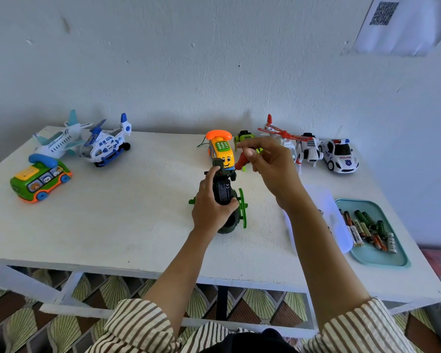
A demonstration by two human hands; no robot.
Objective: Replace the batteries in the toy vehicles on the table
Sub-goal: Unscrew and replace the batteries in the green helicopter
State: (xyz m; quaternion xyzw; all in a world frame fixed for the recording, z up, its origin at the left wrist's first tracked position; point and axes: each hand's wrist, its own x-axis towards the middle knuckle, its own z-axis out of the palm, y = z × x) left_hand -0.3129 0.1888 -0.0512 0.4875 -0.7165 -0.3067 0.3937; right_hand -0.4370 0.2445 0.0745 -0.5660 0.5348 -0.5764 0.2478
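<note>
My left hand [210,203] grips a dark green toy helicopter [227,200] turned belly up at the table's middle, its black underside label facing me and its green rotor blades sticking out to the sides. My right hand [267,161] holds a screwdriver with a red handle [241,161], tip pointing down at the far end of the helicopter's underside. A teal tray [392,258] at the right holds several loose batteries [367,231].
Along the back stand a yellow phone-bus toy [220,149], a green robot toy [245,137], a red-and-white helicopter [280,135], a white robot car [309,149] and a police car [340,155]. At left are a plane [59,140], a blue helicopter [107,143] and a green bus [40,180]. White paper [334,215] lies by the tray.
</note>
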